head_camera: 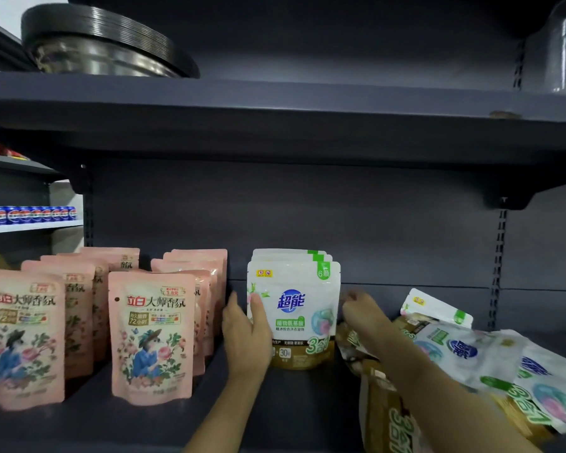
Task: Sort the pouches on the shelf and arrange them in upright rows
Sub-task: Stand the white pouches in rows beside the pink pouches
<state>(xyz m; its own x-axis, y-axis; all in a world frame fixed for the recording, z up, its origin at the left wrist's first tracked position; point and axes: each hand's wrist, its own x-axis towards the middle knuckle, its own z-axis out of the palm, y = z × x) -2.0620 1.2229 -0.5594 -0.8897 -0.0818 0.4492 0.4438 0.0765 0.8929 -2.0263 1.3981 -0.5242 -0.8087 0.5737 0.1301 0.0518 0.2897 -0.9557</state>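
Squaring up the white row (293,308) mid-shelf: left hand (247,331) is gripping the front pouch's left edge, thumb across its face, other fingers behind the edge. Right hand (361,310) is sitting at the row's right side, fingers curled; can't tell whether they're pinching a pouch edge or just touching it.

Doing this step well, as I'm judging it:
- keeping both hands low on the side seams, so the soft tops aren't buckling
- pressing the gusset bases flat on the shelf (307,403) before letting go, otherwise the front pouch is likely tipping forward
- lining the front face up with the pink rows (151,335), which are already standing in two files on the left
- keeping a gap between white and pink so brands aren't mixing
- feeding from the loose pile (464,361) one at a time, behind or beside the row

White row is showing about three pouches, upright, touching front to back. Pile on the right is lying flat and overlapping, so it's unsorted, and most of the white work is looking undone.

Hard to make out:
- right fingertips are blurring into the pouch edge
- rear pouches in every row are showing tops only
- pile is running off frame at right and bottom, so no count
- right forearm is covering part of the pile
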